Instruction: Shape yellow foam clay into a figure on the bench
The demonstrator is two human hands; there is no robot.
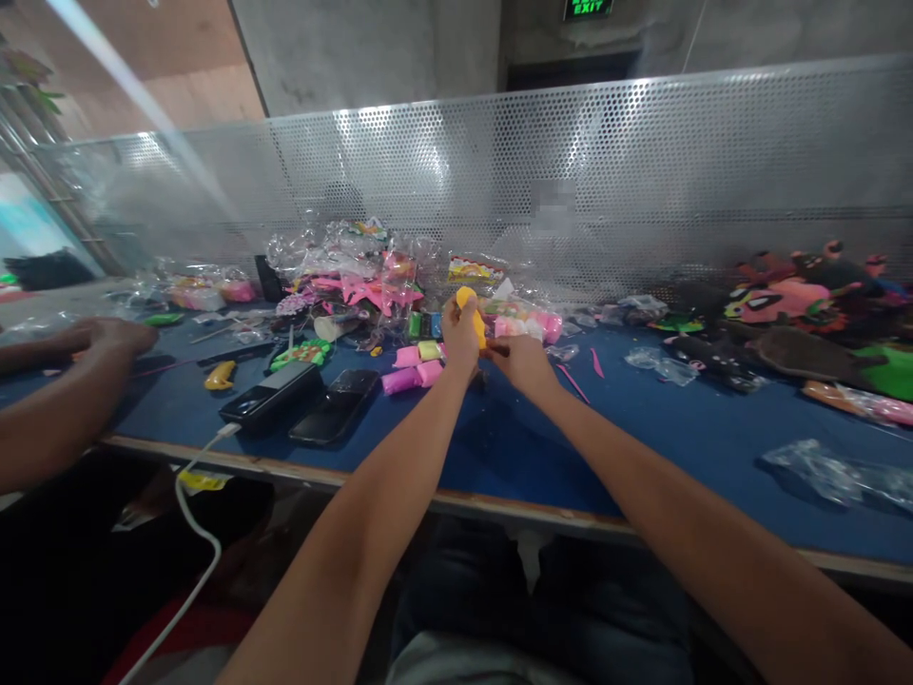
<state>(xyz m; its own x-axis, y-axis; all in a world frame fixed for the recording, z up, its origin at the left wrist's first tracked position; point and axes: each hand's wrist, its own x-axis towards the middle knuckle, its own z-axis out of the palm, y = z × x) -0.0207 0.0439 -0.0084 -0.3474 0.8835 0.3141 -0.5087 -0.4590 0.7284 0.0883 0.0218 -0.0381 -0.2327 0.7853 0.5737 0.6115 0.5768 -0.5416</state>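
Observation:
Above the blue table, my left hand (pixel 462 331) is closed round a yellow-orange piece (pixel 478 328), which stands upright between my hands. The fingers of my right hand (pixel 524 363) pinch together at its lower right side; whether they grip the piece itself or something small is too blurred to tell. Just left of my left hand lie pink, purple and yellow packets (pixel 414 371). Behind my hands are clear-wrapped packs with pink contents (pixel 549 326). Two thin pink tools (pixel 596 362) lie to the right.
A phone (pixel 335 407) and a cabled power bank (pixel 271 395) lie front left, near a small yellow toy (pixel 220 376). Another person's arms (pixel 78 390) reach in at left. Wrapped pink items (pixel 363 285) pile up behind. Plush-like things (pixel 791 314) and plastic bags (pixel 820 471) lie right.

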